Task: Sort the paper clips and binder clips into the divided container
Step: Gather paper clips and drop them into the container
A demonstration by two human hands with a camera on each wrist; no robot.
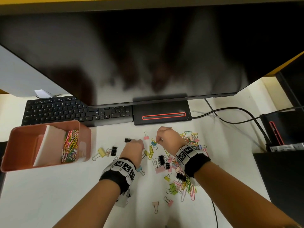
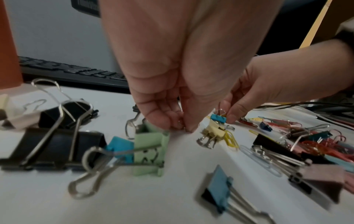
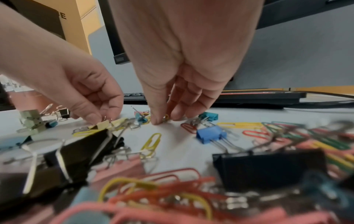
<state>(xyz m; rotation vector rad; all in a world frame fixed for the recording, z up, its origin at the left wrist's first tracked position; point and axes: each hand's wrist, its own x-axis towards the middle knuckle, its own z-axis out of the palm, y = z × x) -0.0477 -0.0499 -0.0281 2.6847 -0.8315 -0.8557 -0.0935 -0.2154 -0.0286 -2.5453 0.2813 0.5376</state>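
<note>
A pink divided container (image 1: pixel 19 145) stands at the left, with coloured paper clips (image 1: pixel 70 145) in its right-hand compartment. Mixed paper clips and binder clips (image 1: pixel 179 168) lie scattered over the white desk. My left hand (image 1: pixel 140 142) points down at the desk, its fingertips pinched on a bit of silver wire (image 2: pixel 184 128) beside a green binder clip (image 2: pixel 151 148). What that wire belongs to is hidden. Just to the right, my right hand (image 1: pixel 158 140) pinches a yellow paper clip (image 3: pixel 166 117) between thumb and forefinger, next to a small blue binder clip (image 2: pixel 218 119).
A black keyboard (image 1: pixel 74 111) and the monitor's base (image 1: pixel 162 115) lie just behind the clips, under a large dark monitor (image 1: pixel 148 55). Cables (image 1: pixel 230 116) run to the right. A black box (image 1: pixel 283 178) sits at the desk's right edge.
</note>
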